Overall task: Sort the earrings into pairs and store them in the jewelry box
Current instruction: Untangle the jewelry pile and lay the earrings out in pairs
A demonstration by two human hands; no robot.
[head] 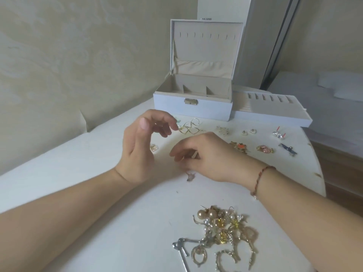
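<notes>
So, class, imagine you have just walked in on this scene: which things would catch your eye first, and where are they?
Probably the tangled heap of unsorted earrings, gold and pearly, on the white table near the bottom edge. Next, the open white jewelry box standing at the far side, lid up, with its removed tray beside it on the right. Between them, the left hand reaches toward twisted gold wire earrings, beside a row of paired earrings.

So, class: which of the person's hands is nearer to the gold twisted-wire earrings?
Left. The left hand has its fingers right at the gold twisted-wire earrings. The right hand lies nearer the camera, below them.
</notes>
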